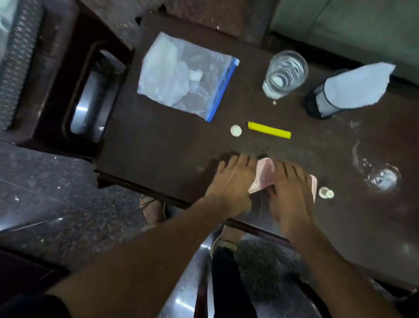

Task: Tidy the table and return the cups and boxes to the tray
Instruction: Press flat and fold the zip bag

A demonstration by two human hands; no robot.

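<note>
Pink cloth [263, 176] beneath both hands [266, 184]

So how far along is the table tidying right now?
Early on. Nothing looks put away yet. In hand: the left hand and right hand are both on a pink cloth near the table's front edge. Left: the glass, zip bag, yellow stick, covered bottle and small white caps.

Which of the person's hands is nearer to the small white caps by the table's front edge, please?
The right hand; the white caps lie just beside it. The left hand is farther, across the pink cloth.
</note>
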